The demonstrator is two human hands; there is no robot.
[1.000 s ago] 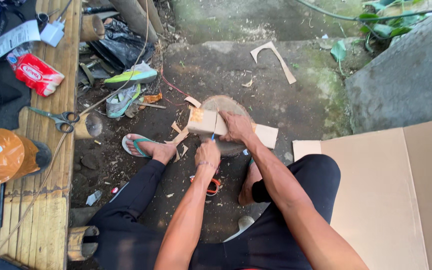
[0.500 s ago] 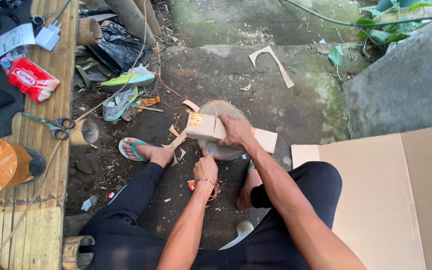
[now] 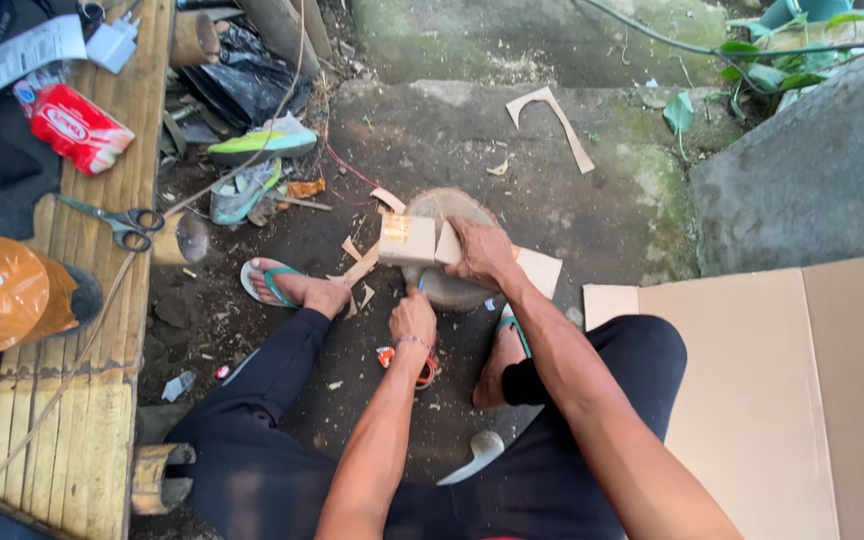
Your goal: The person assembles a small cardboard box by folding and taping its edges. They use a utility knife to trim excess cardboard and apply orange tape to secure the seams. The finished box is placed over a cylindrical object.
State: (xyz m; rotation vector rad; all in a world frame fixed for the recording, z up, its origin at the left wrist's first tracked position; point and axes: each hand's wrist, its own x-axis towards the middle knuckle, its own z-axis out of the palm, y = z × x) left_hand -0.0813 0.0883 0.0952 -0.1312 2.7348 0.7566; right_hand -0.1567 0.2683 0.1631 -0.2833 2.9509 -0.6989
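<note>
The big cardboard sheet (image 3: 792,400) lies flat at the right; a red packet (image 3: 77,127) and a white slip (image 3: 22,55) sit on the bench (image 3: 102,420). On the stump (image 3: 457,285), the right hand (image 3: 480,250) clamps a card piece (image 3: 410,240) while the left hand (image 3: 412,318) grips a small blue tool, perhaps a blade; a slip could nick the pinning fingers.

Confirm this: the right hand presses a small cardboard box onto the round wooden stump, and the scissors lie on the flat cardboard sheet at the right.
Not quite. The head view shows the scissors lying on the bamboo bench at the left, not on the flat cardboard sheet. The rest holds: the right hand presses the small cardboard box onto the round wooden stump.
</note>
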